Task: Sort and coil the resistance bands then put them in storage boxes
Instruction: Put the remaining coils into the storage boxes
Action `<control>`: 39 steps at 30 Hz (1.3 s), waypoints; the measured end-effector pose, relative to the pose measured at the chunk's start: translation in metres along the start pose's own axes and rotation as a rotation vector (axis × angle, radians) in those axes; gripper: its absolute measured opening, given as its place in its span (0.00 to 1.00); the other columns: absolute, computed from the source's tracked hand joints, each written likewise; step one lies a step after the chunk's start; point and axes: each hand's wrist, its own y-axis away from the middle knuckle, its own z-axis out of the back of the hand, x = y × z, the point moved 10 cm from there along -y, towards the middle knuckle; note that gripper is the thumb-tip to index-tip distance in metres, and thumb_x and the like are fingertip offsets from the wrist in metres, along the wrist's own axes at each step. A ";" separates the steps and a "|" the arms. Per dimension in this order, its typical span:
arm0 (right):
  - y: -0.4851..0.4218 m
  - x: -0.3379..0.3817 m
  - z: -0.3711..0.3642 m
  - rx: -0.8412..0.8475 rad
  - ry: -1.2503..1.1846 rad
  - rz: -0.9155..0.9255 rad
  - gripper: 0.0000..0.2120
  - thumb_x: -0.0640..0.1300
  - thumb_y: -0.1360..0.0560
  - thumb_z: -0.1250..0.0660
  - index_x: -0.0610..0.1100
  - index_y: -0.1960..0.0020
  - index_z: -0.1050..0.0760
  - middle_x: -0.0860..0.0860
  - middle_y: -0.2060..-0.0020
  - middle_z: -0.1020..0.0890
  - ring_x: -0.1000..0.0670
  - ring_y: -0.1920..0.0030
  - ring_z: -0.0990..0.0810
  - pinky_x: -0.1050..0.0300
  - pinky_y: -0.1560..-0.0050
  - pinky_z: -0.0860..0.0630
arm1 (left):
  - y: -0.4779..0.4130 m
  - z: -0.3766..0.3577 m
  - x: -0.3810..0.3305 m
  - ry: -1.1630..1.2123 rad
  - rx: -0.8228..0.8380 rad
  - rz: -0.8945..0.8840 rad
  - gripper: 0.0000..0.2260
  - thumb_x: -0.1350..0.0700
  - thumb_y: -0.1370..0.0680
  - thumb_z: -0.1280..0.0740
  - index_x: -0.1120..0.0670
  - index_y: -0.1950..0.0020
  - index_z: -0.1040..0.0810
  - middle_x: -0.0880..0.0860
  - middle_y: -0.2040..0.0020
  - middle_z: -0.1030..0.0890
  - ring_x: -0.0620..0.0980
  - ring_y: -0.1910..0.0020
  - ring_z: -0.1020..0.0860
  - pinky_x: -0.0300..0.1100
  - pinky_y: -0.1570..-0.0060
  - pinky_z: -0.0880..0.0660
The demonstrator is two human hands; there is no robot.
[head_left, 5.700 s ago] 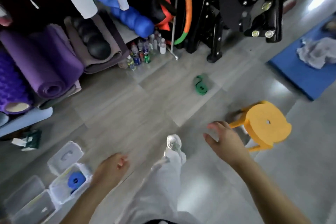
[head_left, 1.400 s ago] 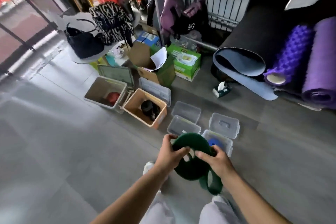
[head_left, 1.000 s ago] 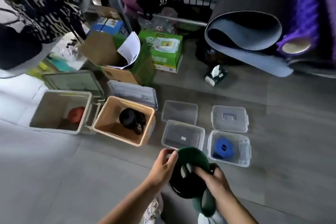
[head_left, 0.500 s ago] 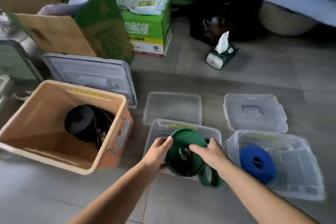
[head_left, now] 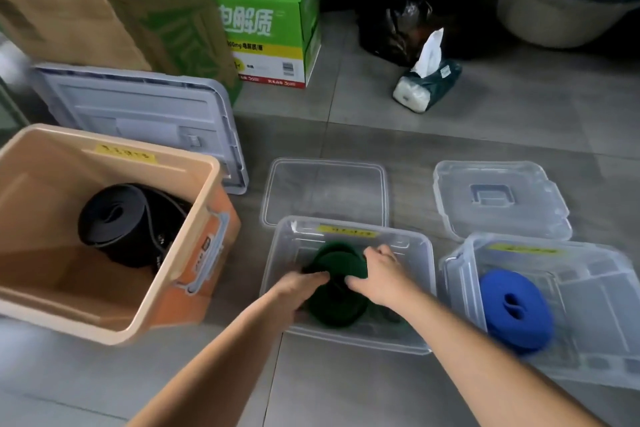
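Note:
A coiled green band (head_left: 337,260) sits low inside the middle clear box (head_left: 420,250). My left hand (head_left: 298,288) grips its left side and my right hand (head_left: 379,270) grips its right side, both reaching into the box. To the right, a second clear box (head_left: 588,274) holds a coiled blue band (head_left: 512,308). On the left, an orange box (head_left: 194,253) contains a coiled black band (head_left: 114,218).
Two clear lids (head_left: 325,191) (head_left: 498,201) lie behind the clear boxes, and a grey lid (head_left: 138,114) leans behind the orange box. A green carton (head_left: 270,28), a tissue pack (head_left: 426,83) and a round bin (head_left: 554,10) stand farther back.
Both hands have lowered the coiled green band from above the rim down into the middle clear box. The view has come closer to the boxes.

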 end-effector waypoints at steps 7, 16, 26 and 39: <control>0.015 -0.014 0.016 -0.045 0.129 0.051 0.35 0.63 0.26 0.39 0.43 0.27 0.41 0.48 0.30 0.36 0.46 0.31 0.34 0.50 0.39 0.29 | 0.001 0.006 -0.032 -0.391 -0.110 -0.321 0.20 0.57 0.24 0.32 0.56 0.33 0.31 0.57 0.40 0.23 0.56 0.41 0.25 0.45 0.41 0.27; 0.018 0.027 0.116 -0.569 0.019 0.219 0.13 0.52 0.24 0.38 0.45 0.46 0.22 0.51 0.48 0.22 0.49 0.48 0.24 0.57 0.57 0.30 | 0.036 0.056 -0.140 -0.331 -0.423 -0.800 0.05 0.63 0.25 0.35 0.55 0.54 0.20 0.50 0.59 0.20 0.47 0.60 0.23 0.32 0.63 0.31; -0.068 -0.034 0.089 -0.153 -0.111 -0.252 0.15 0.51 0.26 0.34 0.43 0.64 0.34 0.49 0.66 0.26 0.51 0.68 0.29 0.60 0.72 0.36 | -0.068 0.079 -0.123 -0.406 -0.437 -0.281 0.16 0.56 0.24 0.35 0.62 0.39 0.25 0.63 0.41 0.22 0.61 0.41 0.24 0.48 0.42 0.27; -0.020 -0.019 0.159 -0.303 -0.548 0.118 0.40 0.55 0.39 0.22 0.51 0.31 0.32 0.53 0.48 0.22 0.55 0.50 0.23 0.63 0.53 0.29 | 0.035 0.077 -0.184 -0.259 -0.448 -0.851 0.40 0.36 0.37 0.30 0.55 0.31 0.31 0.49 0.37 0.34 0.39 0.42 0.34 0.32 0.40 0.37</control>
